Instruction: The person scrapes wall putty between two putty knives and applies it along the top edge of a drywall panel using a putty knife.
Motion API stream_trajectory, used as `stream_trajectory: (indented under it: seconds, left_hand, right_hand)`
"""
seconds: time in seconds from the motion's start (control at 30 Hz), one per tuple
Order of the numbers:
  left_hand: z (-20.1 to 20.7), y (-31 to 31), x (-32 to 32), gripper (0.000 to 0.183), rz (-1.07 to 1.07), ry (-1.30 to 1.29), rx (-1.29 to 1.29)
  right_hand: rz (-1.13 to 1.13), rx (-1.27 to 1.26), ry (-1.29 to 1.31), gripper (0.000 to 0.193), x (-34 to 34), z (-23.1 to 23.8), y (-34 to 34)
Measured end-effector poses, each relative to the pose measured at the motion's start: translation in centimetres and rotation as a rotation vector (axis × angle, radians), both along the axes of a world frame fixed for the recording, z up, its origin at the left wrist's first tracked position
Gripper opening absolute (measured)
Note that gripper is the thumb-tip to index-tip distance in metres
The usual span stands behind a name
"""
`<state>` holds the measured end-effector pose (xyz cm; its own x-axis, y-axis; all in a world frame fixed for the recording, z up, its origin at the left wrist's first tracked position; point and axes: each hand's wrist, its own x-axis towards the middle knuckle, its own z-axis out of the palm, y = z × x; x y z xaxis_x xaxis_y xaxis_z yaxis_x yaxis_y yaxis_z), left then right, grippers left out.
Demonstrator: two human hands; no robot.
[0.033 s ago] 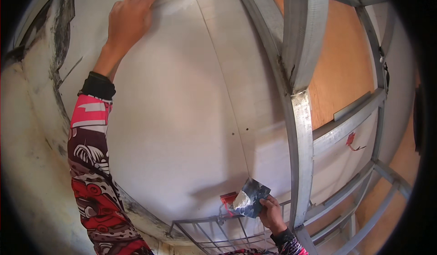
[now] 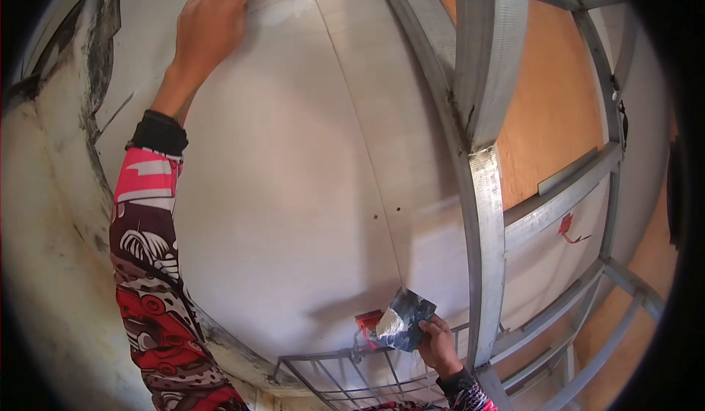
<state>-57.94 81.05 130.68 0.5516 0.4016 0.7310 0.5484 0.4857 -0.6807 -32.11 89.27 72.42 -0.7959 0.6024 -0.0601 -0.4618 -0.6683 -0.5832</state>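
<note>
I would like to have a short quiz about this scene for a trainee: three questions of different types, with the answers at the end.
1. Multiple choice: Which hand holds the dark plate? A) left B) right C) both
2. True or false: The left hand is higher in the picture than the dark plate.
3. Fill in the colour: The left sleeve ends in a ____ cuff.

Key:
1. B, the right hand.
2. True; it is near the upper edge, the plate near the lower one.
3. Black.
</note>
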Motion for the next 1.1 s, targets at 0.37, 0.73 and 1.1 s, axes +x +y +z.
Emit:
stream_trajectory:
  seconds: [0.37, 0.73, 1.1]
  left_hand:
    - [0.3, 1.2, 3.4, 0.040, 0.006, -0.171, -0.044]
    - [0.2, -0.2, -0.1, 0.058, 0.077, 0.130, -0.198]
    - [1.8, -2.8, 1.2, 0.050, 0.017, 0.223, -0.188]
  right_hand:
    - [-0.030, 0.014, -0.019, 0.031, 0.6, 0.3, -1.0]
    - [-0.016, 0.026, -0.031, 0.033, -0.3, -0.2, -0.3]
    - [-0.057, 0.019, -0.015, 0.028, -0.5, -1.5, 0.1]
